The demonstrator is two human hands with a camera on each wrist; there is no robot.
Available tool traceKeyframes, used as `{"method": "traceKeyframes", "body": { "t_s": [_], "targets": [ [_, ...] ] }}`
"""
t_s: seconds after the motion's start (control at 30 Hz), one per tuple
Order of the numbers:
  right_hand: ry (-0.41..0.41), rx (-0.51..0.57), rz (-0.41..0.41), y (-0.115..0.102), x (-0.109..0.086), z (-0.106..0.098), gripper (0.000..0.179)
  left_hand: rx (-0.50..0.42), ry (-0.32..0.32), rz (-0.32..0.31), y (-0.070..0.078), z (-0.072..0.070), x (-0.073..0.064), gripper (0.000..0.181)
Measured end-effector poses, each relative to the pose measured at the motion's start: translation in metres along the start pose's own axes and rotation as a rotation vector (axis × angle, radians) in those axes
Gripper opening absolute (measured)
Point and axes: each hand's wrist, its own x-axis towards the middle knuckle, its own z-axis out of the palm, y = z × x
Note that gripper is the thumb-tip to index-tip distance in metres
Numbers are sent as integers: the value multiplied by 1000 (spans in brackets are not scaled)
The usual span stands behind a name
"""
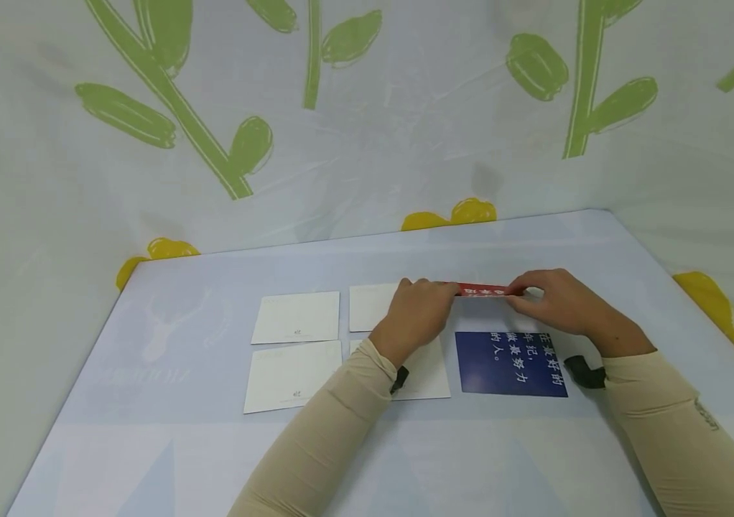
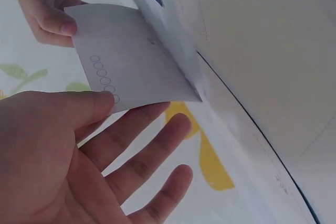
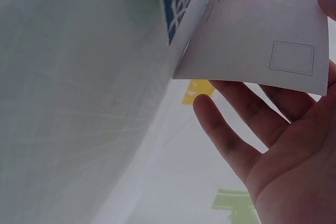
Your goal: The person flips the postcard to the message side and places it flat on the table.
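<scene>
Both hands hold one postcard (image 1: 482, 290) on edge, its red face with white lettering showing in the head view. My left hand (image 1: 420, 312) pinches one end between thumb and index finger; the other fingers spread loosely in the left wrist view. At the opposite end, my right hand (image 1: 554, 301) pinches the card. Its white back, with a row of printed circles, faces the left wrist camera; a dashed stamp box shows on the card (image 3: 247, 30) in the right wrist view. Whether its lower edge touches the table cannot be told.
A dark blue postcard (image 1: 509, 365) with white characters lies below the held card. Several white-backed postcards (image 1: 296, 317) lie in two rows at left, some partly covered by my left hand and forearm. Leaf-patterned cloth (image 1: 406, 129) hangs behind the pale table (image 1: 166, 402).
</scene>
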Motion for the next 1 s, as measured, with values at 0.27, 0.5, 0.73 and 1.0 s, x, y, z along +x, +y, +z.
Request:
{"method": "traceKeyframes", "body": {
  "t_s": [0.27, 0.5, 0.73, 1.0],
  "targets": [
    [-4, 28, -2, 0, 0, 0, 25, 11, 34, 21, -1, -1, -1, 30],
    [-12, 41, 27, -2, 1, -4, 28, 3, 53, 22, -2, -4, 0, 30],
    [-13, 54, 53, -1, 2, -4, 32, -10, 70, 11, -3, -8, 0, 29],
    [10, 66, 29, 1, 1, -4, 36, -34, 90, 4, -5, -7, 2, 28]
  ]
}}
